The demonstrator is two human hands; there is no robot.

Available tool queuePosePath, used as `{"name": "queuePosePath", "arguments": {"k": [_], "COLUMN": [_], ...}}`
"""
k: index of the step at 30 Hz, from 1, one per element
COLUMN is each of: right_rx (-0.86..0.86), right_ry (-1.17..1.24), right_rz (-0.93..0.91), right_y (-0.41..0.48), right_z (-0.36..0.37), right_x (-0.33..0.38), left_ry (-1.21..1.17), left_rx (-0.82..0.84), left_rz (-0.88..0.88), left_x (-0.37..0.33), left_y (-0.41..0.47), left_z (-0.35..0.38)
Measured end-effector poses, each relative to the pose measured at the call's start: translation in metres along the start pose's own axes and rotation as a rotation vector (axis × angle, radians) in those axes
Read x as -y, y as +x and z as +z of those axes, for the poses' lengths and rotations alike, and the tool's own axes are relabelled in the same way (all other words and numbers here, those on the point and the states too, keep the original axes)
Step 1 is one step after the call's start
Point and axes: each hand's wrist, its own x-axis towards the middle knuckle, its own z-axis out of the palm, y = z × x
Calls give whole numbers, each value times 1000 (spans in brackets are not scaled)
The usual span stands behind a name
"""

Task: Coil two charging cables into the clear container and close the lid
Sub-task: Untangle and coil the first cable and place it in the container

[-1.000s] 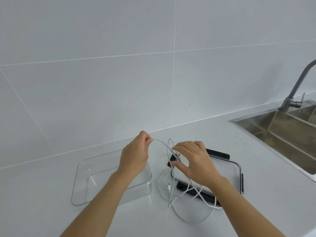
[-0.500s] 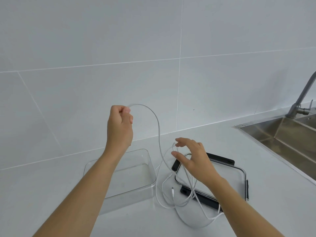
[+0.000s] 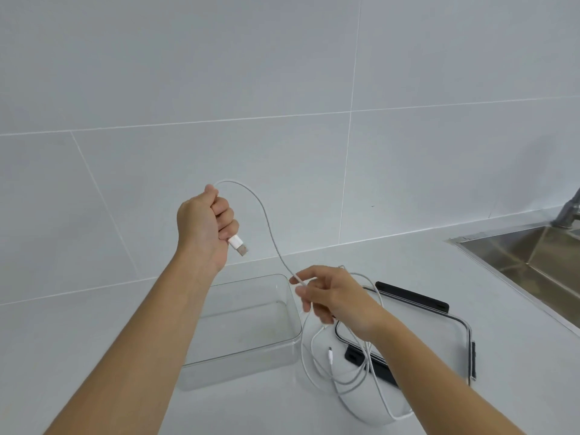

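The white table (image 3: 439,265): loose cables (image 3: 330,356) lie tangled at lower centre, beside the empty clear container (image 3: 241,362). The right hand (image 3: 335,296) pinches one strand, and higher up the left hand (image 3: 201,224) clenches its plug end. I fear that pulling will drag the whole tangle along.

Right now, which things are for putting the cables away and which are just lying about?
For the job: left hand, right hand, the white cable they hold, cable heap on the counter, clear container, lid.

Just lying about: sink, tap.
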Motion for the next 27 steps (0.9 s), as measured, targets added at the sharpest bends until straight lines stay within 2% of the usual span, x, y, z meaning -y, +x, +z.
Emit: {"name": "queuePosePath", "arguments": {"k": [4, 7, 11, 17, 22, 27], "right_rx": [-286, -378, -471, -379, -406, -394], "right_ry": [-68, -174, -166, 14, 126, 41], "right_rz": [-79, -132, -174, -221, -242, -289], "right_y": [9, 12, 16, 17, 23, 33], "right_z": [-3, -3, -6, -12, -12, -3], "right_x": [3, 3, 7, 18, 12, 19], "left_ry": [-105, -101, -168, -359, -471, -351], "left_rx": [42, 108, 209, 197, 174, 145], "left_rz": [-133, -174, -177, -20, 89, 60], "left_x": [-5, -3, -6, -44, -70, -69], "left_y": [1, 1, 3, 19, 27, 25], "left_z": [-13, -23, -39, -62, -86, -98]}}
